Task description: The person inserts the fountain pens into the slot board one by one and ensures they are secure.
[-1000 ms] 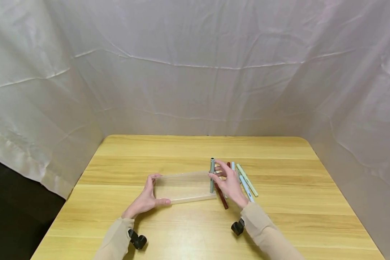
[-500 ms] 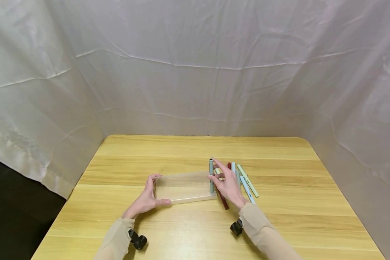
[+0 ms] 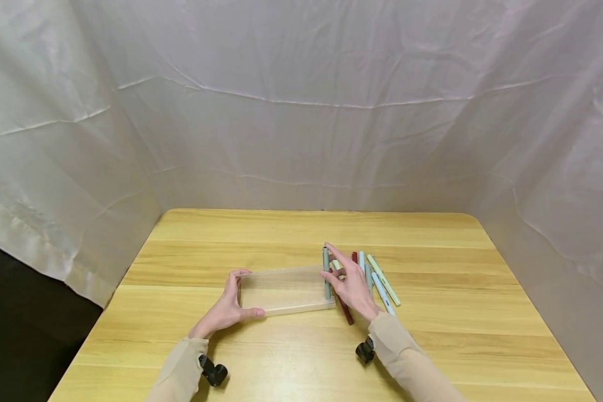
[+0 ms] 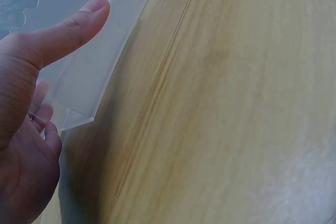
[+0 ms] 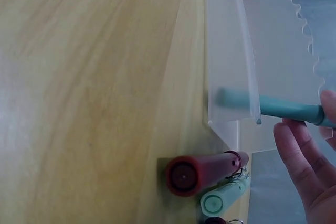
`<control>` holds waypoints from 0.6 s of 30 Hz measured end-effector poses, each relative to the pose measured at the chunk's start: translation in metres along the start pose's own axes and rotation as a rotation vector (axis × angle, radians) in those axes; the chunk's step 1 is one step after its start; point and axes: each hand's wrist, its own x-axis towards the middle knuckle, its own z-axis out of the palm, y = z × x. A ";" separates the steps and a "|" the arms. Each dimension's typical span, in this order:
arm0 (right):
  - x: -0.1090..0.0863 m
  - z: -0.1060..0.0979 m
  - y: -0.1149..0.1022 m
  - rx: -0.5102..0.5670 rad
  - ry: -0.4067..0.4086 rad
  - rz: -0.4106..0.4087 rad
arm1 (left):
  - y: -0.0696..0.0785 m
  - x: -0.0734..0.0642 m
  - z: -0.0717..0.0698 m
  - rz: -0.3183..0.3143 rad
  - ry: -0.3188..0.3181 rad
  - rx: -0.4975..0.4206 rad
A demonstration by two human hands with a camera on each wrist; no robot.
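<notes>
Translucent plastic case (image 3: 298,307): left end gripped by left hand (image 3: 225,307). Teal pen (image 5: 281,107): pinched in right hand (image 3: 352,285), lower end within case's right end. Dark red pen (image 3: 345,312), pale blue pen (image 3: 383,292), pale green pen (image 3: 384,280): loose on counter (image 3: 291,363), right of case.

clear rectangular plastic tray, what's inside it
One slim teal pen, at the right end of the tray. Its lower end blurs behind the frosted front wall; the right hand's grip covers part of its upper end. Whatever the left hand covers can't be seen.
</notes>
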 end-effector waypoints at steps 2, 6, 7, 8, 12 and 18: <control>0.000 -0.001 0.000 0.007 -0.015 0.016 | 0.000 0.000 0.000 -0.004 -0.002 0.000; 0.001 -0.002 0.000 0.030 -0.039 0.041 | 0.000 0.000 0.000 -0.009 -0.004 -0.002; 0.001 -0.002 0.000 0.035 -0.045 0.044 | 0.000 0.000 0.000 -0.009 -0.003 -0.003; 0.002 -0.002 0.000 0.037 -0.049 0.046 | 0.000 0.000 0.000 -0.009 -0.003 -0.005; 0.002 -0.002 0.000 0.041 -0.060 0.045 | -0.001 0.000 0.000 -0.002 -0.002 0.000; 0.003 -0.003 -0.001 0.030 -0.058 0.044 | -0.001 0.000 0.000 0.002 -0.004 -0.003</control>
